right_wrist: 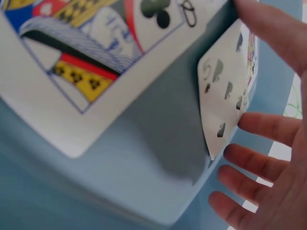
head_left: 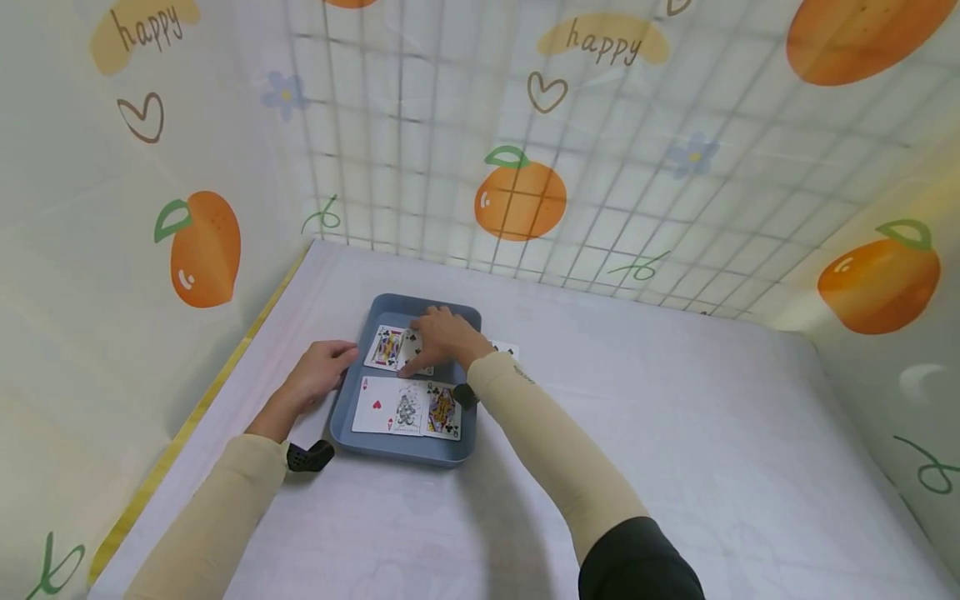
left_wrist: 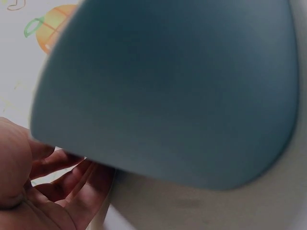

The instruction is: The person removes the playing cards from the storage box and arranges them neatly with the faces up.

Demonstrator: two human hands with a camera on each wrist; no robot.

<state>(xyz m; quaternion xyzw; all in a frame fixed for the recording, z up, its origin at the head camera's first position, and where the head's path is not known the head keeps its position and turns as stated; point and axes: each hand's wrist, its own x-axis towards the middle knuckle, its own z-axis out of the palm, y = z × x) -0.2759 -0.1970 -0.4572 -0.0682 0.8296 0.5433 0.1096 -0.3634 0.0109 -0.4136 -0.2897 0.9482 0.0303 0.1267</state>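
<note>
A blue-grey tray lies on the table with playing cards in two rows. My right hand is over the upper row, fingers spread around a black five card. Its thumb is near one end and its index fingertip at the card's side edge; the card tilts up on one side. Beside it lies a face card. In the lower row are an ace of hearts, a joker and a queen of clubs. My left hand, fingers loosely bent, rests against the tray's left side.
Another card lies on the table right of the tray, partly behind my right wrist. White cloth covers the table. A wire grid stands behind a printed sheet at the back, and a yellow strip runs along the left edge.
</note>
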